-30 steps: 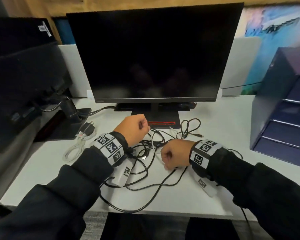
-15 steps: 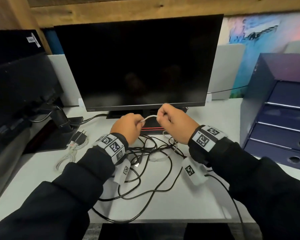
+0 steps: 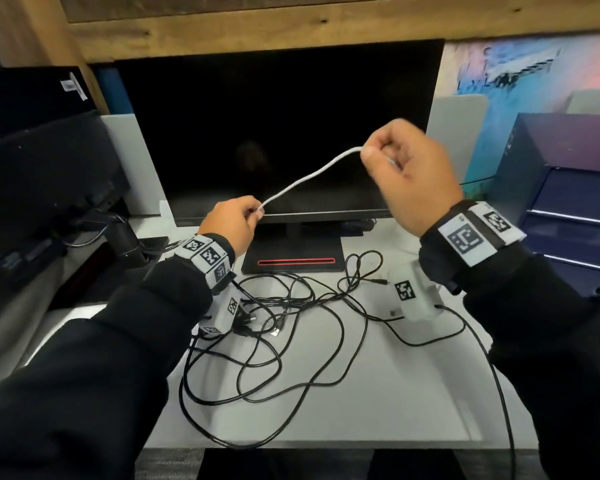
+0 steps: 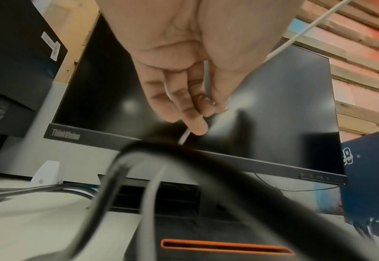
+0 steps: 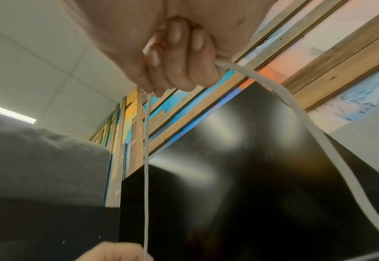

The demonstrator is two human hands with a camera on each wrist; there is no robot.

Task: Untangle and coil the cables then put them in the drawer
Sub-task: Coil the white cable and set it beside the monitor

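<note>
Head view looks down on a white worktop [image 3: 395, 403] with a messy heap of black cables [image 3: 278, 327] lying on it, looping over each other. Behind the heap stands a big dark monitor [image 3: 278, 133] on a black foot [image 3: 293, 251] with a red slot in it. To the right sits a dark blue drawer box [image 3: 568, 188], well apart from the heap, and its drawers look closed. To the left are more dark screens and a black stand. Nothing lies between the hands and the drawer box except bare worktop and one thin black cable. Both arms wear black sleeves and wrist bands with square black and white marks. The left hand [image 3: 231, 225] is held low, just in front of the bottom edge of the monitor, above the heap. The right hand [image 3: 406, 178] is lifted higher and more to the right, in front of the screen. A white cable [image 3: 312, 174] runs in the air between the two hands, up off the worktop, in a soft slanted line. The left hand's fingers [image 4: 184, 98] are curled and pinch one end of the white cable, and a short bit pokes out below them in the left wrist view. The right hand's fingers [image 5: 179, 58] are curled tight round the white cable too, and in the right wrist view the cable bends out of the fist in a loop and hangs down.
</note>
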